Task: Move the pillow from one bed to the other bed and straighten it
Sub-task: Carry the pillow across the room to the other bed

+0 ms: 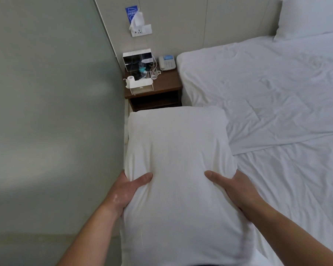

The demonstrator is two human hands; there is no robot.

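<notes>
A white pillow (178, 169) hangs lengthwise in front of me, held off the floor in the gap between a frosted wall and the bed. My left hand (126, 191) grips its left side, thumb pressed into the fabric. My right hand (234, 186) grips its right side the same way. The bed (277, 96) with rumpled white sheets fills the right half of the view. A second white pillow (311, 16) leans against the headboard at the top right.
A frosted glass wall (46, 112) runs close along the left. Ahead stands a brown nightstand (167, 87) carrying a telephone (167, 62), a clear box, a glass and small items. A wall socket (141, 30) with a tissue sits above it.
</notes>
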